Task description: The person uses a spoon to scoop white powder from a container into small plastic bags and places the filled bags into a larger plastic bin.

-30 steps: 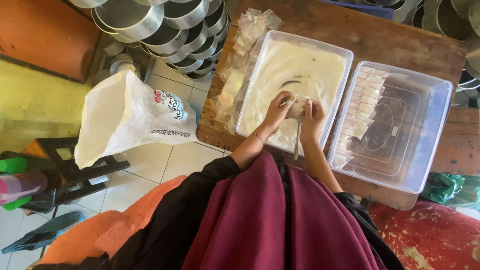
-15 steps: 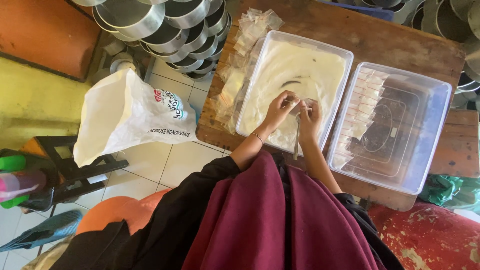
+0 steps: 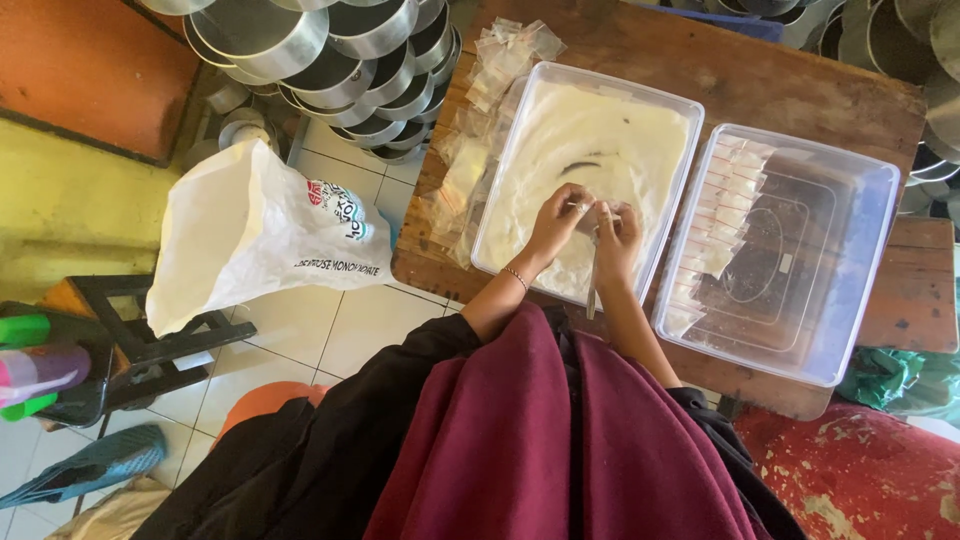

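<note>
On the wooden table (image 3: 760, 80), head view: 2 clear plastic tubs side by side. Left tub (image 3: 500, 215) holds a bed of white powder (image 3: 620, 130) with a dark streak near the middle. Right tub (image 3: 865, 270) is mostly bare, with 1 row of small filled sachets (image 3: 722, 205) stacked along its left wall. Loose empty clear sachets (image 3: 470, 165) lie on the table just left of the powder tub, running up to its far corner. Both hands are over the near edge of the powder tub, touching each other. Left hand (image 3: 555, 222) has fingers curled and pinched on a small clear sachet (image 3: 590, 215) held between the 2 hands; bracelet on that wrist. Right hand (image 3: 620, 240) is closed too, pinching the same sachet and gripping a thin metal utensil (image 3: 593, 285) that hangs down past the tub rim; cannot tell what its tip looks like. Off the table, left: white plastic bag (image 3: 250, 235) on a dark stool, stacked round metal pans (image 3: 330, 50) on the floor behind. Versus 0.5 s ago: hands sit at the same spot over the tub, grip unchanged, utensil still pointing down; tubs, sachets and bag have not moved; only the camera framing shifted slightly.
</note>
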